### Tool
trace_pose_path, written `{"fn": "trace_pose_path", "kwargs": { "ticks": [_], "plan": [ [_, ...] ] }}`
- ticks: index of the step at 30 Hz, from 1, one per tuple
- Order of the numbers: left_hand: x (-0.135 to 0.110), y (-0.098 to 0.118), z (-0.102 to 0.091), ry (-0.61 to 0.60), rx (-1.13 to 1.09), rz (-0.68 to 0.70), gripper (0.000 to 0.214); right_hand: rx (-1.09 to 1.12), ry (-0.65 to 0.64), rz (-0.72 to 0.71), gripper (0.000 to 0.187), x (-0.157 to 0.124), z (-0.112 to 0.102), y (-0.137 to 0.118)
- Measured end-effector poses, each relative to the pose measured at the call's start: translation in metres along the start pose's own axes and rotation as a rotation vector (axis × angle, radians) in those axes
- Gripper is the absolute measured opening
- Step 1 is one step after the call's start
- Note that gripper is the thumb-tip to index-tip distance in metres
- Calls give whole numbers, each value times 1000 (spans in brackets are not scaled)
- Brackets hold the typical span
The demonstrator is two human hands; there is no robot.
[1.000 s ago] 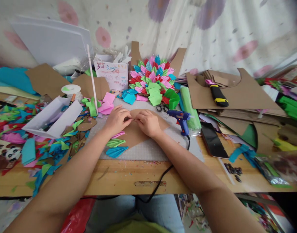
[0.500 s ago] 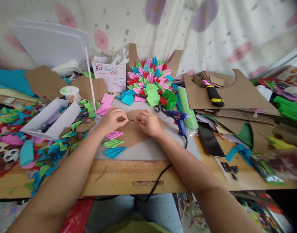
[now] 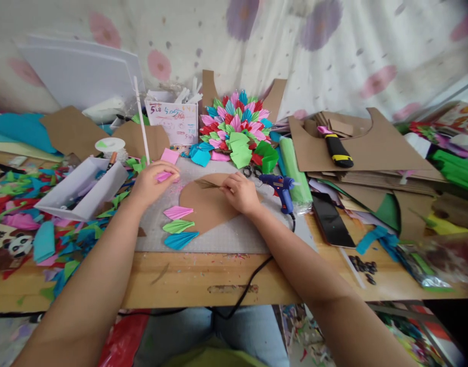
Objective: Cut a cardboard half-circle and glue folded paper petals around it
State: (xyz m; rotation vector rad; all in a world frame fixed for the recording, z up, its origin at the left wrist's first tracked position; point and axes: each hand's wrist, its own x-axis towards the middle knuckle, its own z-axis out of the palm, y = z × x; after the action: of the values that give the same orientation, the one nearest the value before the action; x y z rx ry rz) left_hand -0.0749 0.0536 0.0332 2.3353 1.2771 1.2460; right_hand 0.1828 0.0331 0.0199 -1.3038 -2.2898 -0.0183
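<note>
My left hand (image 3: 152, 182) is curled over a pink folded paper (image 3: 164, 176) at the left of a grey mat (image 3: 234, 235), fingers closed on it. My right hand (image 3: 239, 192) rests on a brown cardboard piece (image 3: 207, 206) and pinches a small dark folded strip (image 3: 210, 184) against it. Three folded paper leaves, pink (image 3: 177, 211), green (image 3: 177, 226) and blue (image 3: 180, 239), lie along the cardboard's lower left edge.
A blue glue gun (image 3: 281, 189) with a black cord lies right of my right hand, scissors (image 3: 251, 170) behind it. A multicoloured paper fan flower (image 3: 237, 125) stands at the back. A white box (image 3: 83, 186), coloured paper scraps, cardboard stacks and a black phone (image 3: 331, 220) surround the mat.
My left hand left the centre of the cardboard and moved left to the pink paper pile. My right hand stayed on the cardboard with the dark strip.
</note>
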Motion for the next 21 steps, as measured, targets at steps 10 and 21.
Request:
{"fn": "trace_pose_path", "kwargs": {
  "ticks": [10,21],
  "plan": [
    [3,43,43,-212,170,204,9,20,-41,-86,20,4,2,-19],
    [6,41,36,-227,167,193,12,38,-68,-137,24,5,-1,-14]
  ]
}}
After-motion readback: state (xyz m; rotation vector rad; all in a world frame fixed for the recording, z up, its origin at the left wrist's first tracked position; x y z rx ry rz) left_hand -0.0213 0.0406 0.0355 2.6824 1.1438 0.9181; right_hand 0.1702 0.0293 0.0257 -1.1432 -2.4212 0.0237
